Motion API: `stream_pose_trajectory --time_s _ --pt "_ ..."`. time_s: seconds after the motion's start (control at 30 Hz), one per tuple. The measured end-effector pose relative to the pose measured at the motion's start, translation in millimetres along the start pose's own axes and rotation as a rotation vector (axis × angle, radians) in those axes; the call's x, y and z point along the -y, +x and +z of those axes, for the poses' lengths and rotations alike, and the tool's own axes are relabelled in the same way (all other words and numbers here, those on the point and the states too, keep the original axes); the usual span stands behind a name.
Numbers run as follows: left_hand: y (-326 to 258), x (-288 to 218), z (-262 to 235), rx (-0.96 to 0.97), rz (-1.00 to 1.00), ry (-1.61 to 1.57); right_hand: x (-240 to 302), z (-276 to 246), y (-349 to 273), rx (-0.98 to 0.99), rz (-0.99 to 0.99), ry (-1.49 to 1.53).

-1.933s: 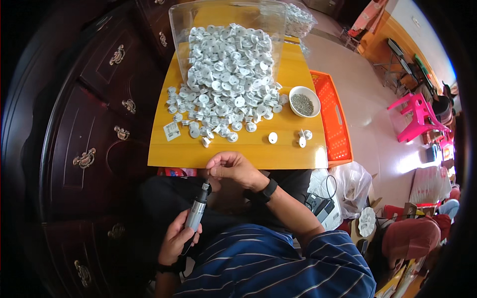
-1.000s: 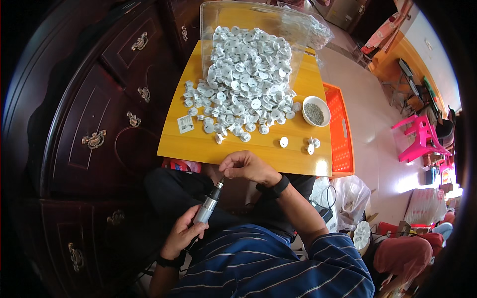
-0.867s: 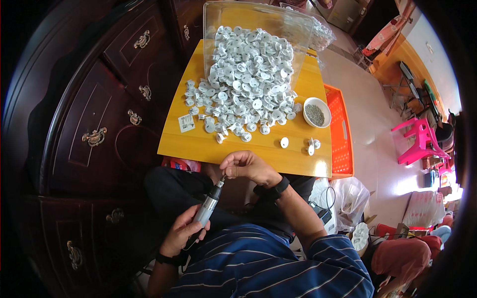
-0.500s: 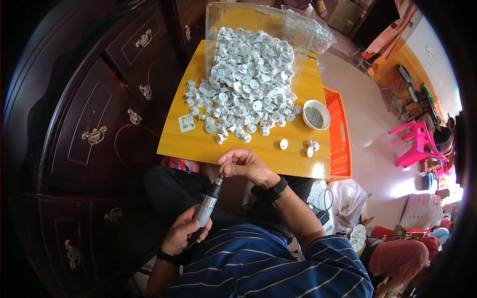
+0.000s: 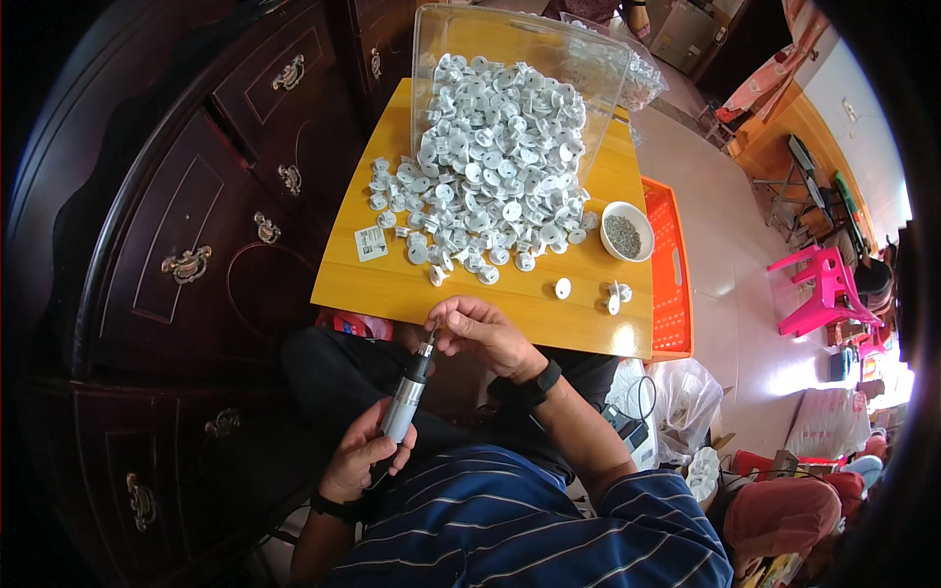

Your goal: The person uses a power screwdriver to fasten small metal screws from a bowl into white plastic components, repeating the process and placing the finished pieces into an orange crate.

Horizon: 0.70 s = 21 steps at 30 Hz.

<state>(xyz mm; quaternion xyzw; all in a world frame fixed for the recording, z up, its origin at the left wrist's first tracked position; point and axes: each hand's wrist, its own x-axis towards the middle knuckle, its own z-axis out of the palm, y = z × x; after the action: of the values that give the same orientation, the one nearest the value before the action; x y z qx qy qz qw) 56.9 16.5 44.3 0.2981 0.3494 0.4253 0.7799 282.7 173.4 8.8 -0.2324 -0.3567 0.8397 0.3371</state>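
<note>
Left hand point(image 5: 361, 459) is wrapped shut around the grey barrel of a pen-style power driver point(image 5: 406, 397), tip pointing up toward the right hand point(image 5: 482, 331). Right hand's fingers are pinched closed at the tool tip; whatever they're holding is too small to make out, probably a screw or one of the small parts. All of this sits over the lap, just below the near edge of the yellow tabletop point(image 5: 392, 289), not on it. Main risk: the piece slips from the pinch and drops onto the dark trousers or floor, since nothing's underneath to catch it. Second: driver tip rides off and jabs a fingertip, because the fingers sit right at the bit. Third: the pile of white plastic parts point(image 5: 490, 167) spilling from the clear bin point(image 5: 520, 59) spreads close to the tabletop's near edge, with loose strays point(image 5: 563, 287) beside it; a forearm bump would knock them off. The white bowl point(image 5: 625, 231) of small dark bits near the orange tray point(image 5: 669, 269) could tip the same way.
</note>
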Motion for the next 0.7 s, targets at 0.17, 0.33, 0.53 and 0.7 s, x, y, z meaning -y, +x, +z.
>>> stream_pose_trajectory --time_s 0.17,0.33,0.53,0.7 --pt "-1.2 -1.0 -1.1 -0.005 -0.003 0.007 -4.4 4.1 5.7 -0.019 0.011 -0.031" --pt "-0.7 1.5 -3.5 -0.016 -0.004 0.02 -7.5 5.0 8.3 -0.038 0.016 -0.036" --pt "-2.9 1.6 -4.9 -0.019 -0.02 0.034 -9.5 10.6 6.3 -0.038 0.01 -0.057" --pt "-4.3 1.6 -3.8 -0.041 -0.008 0.038 -9.7 10.8 4.2 -0.046 0.006 -0.053"
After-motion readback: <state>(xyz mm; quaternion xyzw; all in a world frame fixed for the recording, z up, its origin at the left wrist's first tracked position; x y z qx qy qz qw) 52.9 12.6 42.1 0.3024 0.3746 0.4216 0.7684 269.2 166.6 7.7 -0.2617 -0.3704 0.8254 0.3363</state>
